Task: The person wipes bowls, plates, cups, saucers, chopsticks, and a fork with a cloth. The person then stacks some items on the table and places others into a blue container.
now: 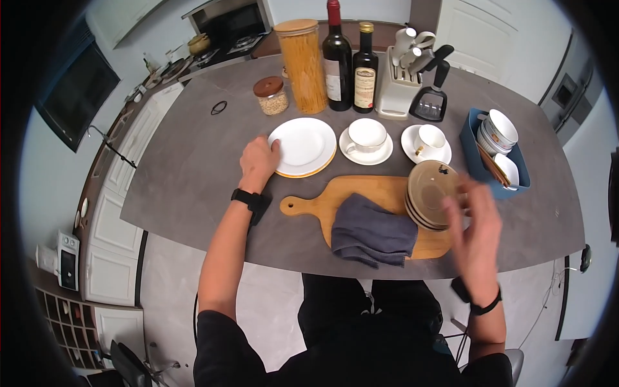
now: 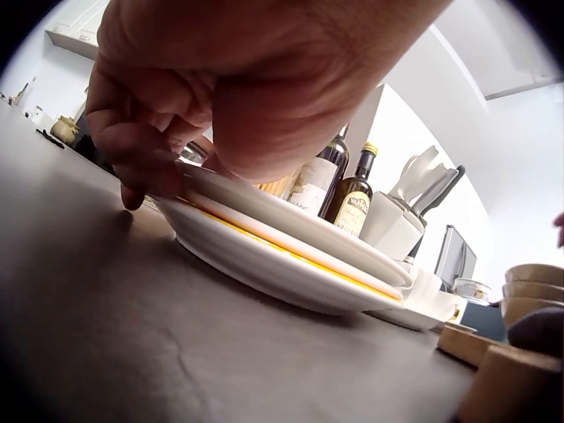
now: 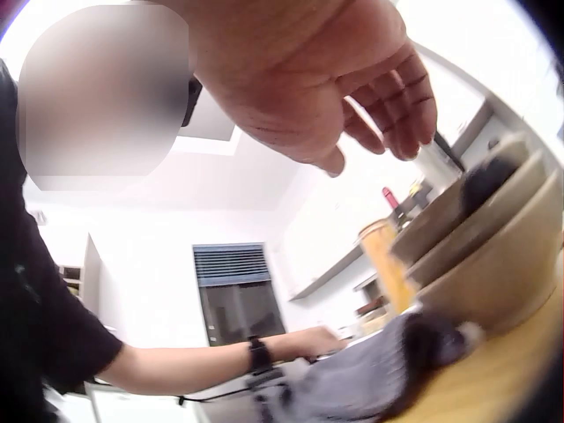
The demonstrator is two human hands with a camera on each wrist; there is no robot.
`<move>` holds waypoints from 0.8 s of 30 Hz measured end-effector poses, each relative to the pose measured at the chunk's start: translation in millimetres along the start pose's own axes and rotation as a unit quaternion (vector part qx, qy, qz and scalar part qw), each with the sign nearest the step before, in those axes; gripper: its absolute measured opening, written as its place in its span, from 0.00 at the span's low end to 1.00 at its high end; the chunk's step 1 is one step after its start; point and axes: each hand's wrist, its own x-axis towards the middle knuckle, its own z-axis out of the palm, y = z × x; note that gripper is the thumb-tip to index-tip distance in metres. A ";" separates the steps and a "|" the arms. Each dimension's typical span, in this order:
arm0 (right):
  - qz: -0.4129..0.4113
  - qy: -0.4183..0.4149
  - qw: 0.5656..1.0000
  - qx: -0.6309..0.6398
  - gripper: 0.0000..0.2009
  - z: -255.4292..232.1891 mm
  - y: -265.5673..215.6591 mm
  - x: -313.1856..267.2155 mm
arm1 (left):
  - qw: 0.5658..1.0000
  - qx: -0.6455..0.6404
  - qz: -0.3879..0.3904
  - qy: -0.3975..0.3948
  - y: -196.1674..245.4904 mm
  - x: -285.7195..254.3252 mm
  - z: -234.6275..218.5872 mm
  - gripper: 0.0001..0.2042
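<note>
At the left rim of a small stack of white plates [image 1: 304,146], my left hand [image 1: 257,160] pinches the edge, thumb over the rim. The left wrist view shows curled fingers [image 2: 132,145] at that rim, and a yellow band around one plate [image 2: 291,256]. My right hand [image 1: 480,229] is held beside a stack of beige bowls [image 1: 431,193], its fingers loosely bent and nothing in it. In the right wrist view the bowls [image 3: 493,251] lie past the fingertips. They stand on a wooden cutting board [image 1: 380,184], next to a crumpled dark grey cloth [image 1: 374,229].
Behind the plates are a pasta jar [image 1: 302,68], a wine bottle [image 1: 337,64], a smaller dark bottle [image 1: 365,74] and a knife block [image 1: 396,90]. Two white cups [image 1: 367,134] on saucers stand mid-table. A blue bin [image 1: 495,184] with stacked bowls is at right.
</note>
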 end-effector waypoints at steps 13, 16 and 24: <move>0.215 -0.203 0.942 0.157 0.11 0.4 80.7 21.5 | 0.998 -0.044 0.020 0.036 -1.9 -10.2 -18.0 0.19; 0.257 -0.184 0.920 0.231 0.09 -4.0 76.2 29.5 | 0.987 -0.067 0.084 0.122 2.8 -25.2 -37.9 0.18; 0.168 -0.241 0.889 0.352 0.13 62.2 5.7 125.2 | 0.866 -0.450 0.100 -0.195 53.7 -63.7 -87.6 0.25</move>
